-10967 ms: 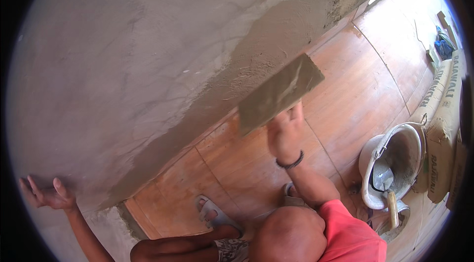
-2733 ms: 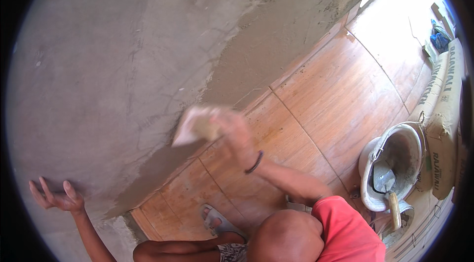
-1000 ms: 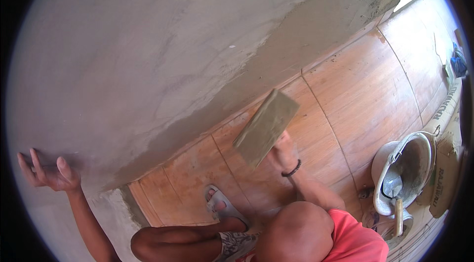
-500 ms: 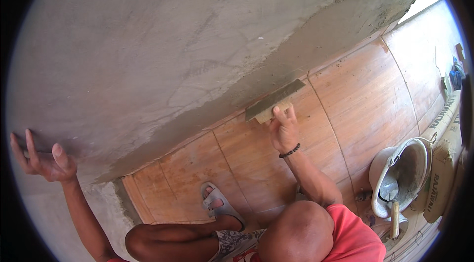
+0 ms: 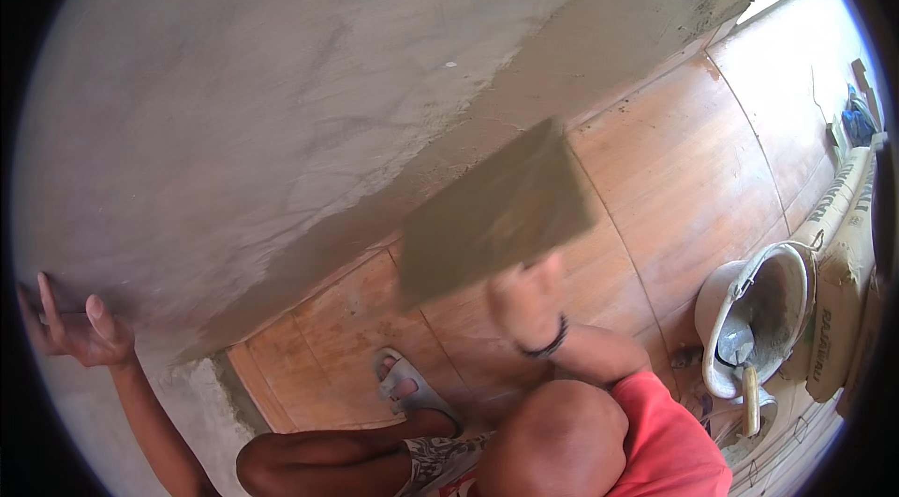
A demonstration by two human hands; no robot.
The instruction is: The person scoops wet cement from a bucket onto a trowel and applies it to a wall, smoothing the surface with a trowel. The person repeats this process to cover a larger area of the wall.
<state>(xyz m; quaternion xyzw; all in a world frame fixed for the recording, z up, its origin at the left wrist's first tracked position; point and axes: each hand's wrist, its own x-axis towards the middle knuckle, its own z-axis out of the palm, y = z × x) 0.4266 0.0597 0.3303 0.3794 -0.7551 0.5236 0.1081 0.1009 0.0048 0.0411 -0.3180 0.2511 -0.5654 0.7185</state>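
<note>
My right hand, a dark bead bracelet at its wrist, grips a plastering float. The float's broad flat face is turned up into view and slightly blurred; its grip side is hidden. It hovers beside the low part of the grey plastered wall. Along the wall's foot runs a darker, wet-looking band of plaster. At the far left my left hand rests with spread fingers against the wall, holding nothing.
Orange tiles cover the floor, and my sandalled foot stands near the wall corner. To the right is a whitish bucket with a wooden-handled trowel in it. Paper sacks lie just beyond.
The float has come back toward me and left, tilting so its broad face shows instead of a narrow strip. My left hand has stayed against the wall.
</note>
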